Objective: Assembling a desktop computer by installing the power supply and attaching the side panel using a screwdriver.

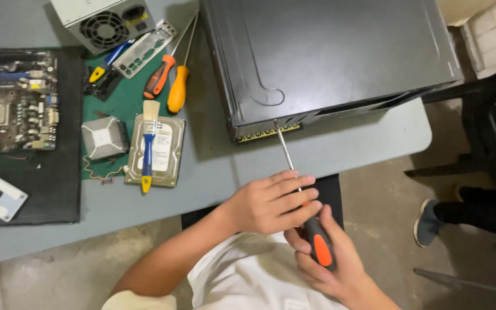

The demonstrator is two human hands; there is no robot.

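Observation:
A black computer case (328,51) lies flat on the grey table (328,149), its near edge facing me. My right hand (331,267) grips the black and orange handle of a long screwdriver (317,241). The shaft runs up to the case's near edge, with the tip at the rear panel. My left hand (271,201) rests over the shaft just above the handle, fingers closed around it.
On the left lie a hard drive (167,155) with a brush (148,143) on it, a heatsink (104,136), two orange screwdrivers (170,80), a motherboard (12,100), a power supply (101,23) and a metal shield plate (144,49). Another person's foot (429,221) is at the right.

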